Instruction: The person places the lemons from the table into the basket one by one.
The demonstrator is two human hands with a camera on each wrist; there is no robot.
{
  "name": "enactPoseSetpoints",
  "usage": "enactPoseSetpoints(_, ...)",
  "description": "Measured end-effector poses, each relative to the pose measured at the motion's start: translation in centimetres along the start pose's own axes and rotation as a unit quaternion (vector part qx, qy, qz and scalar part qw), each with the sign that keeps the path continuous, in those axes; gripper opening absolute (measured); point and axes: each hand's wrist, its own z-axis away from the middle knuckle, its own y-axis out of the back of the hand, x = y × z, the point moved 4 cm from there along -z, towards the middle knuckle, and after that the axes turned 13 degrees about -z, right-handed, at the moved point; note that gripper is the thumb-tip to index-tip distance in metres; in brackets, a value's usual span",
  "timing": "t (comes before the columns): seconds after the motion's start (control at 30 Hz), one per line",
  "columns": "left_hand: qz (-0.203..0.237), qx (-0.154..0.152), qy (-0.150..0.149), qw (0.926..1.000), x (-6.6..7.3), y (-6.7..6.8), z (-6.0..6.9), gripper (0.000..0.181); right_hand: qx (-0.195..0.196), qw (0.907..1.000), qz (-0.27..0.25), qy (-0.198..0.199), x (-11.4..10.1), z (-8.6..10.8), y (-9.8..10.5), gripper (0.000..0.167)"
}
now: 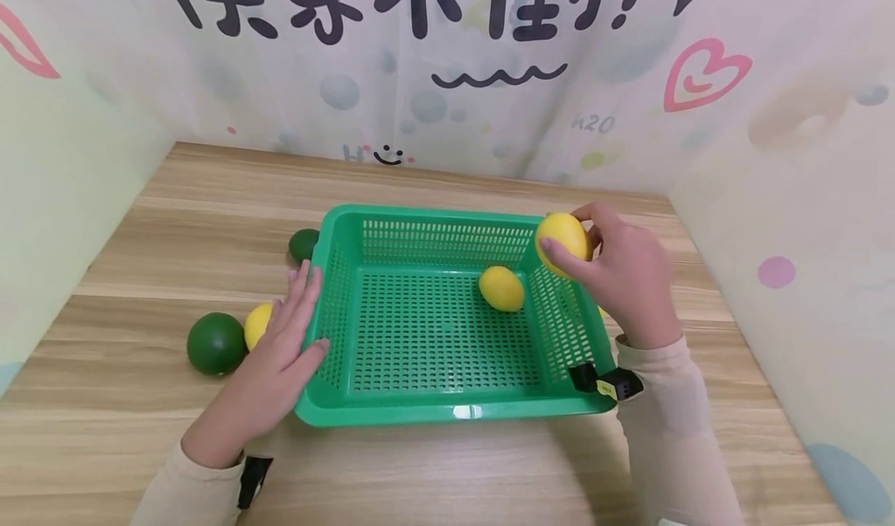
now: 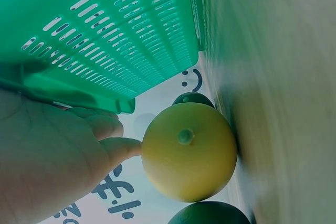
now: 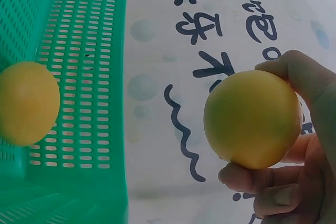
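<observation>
The right hand [image 1: 625,277] pinches a yellow lemon [image 1: 562,244] between thumb and fingers, above the right rim of a green basket [image 1: 447,413]. In the right wrist view that lemon [image 3: 252,119] is held beside the basket wall [image 3: 86,87]. One lemon [image 1: 501,288] lies inside the basket, toward its right side. The left hand [image 1: 276,363] rests with extended fingers against the basket's left side. In the left wrist view, a yellow fruit [image 2: 189,152] is near the fingers of the left hand [image 2: 63,150].
Left of the basket on the wooden table [image 1: 126,293] are a large dark green fruit [image 1: 217,343], a yellow one [image 1: 258,324] and a smaller green one [image 1: 304,245]. A bit of yellow [image 1: 604,311] shows beyond the basket's right side. A printed cloth [image 1: 419,99] hangs behind.
</observation>
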Motion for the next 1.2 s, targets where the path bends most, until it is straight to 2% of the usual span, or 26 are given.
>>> enactPoseSetpoints(0.5,0.004,-0.001,0.003,1.0000,0.1,0.0,0.1,0.079,-0.006,0.9996,0.001,0.026,-0.4,-0.5,-1.2,0.045)
enactPoseSetpoints(1.2,0.003,-0.001,0.007,1.0000,0.2,0.1,0.0,0.079,-0.030,0.9988,0.007,0.039,-1.0,-0.7,-2.2,0.043)
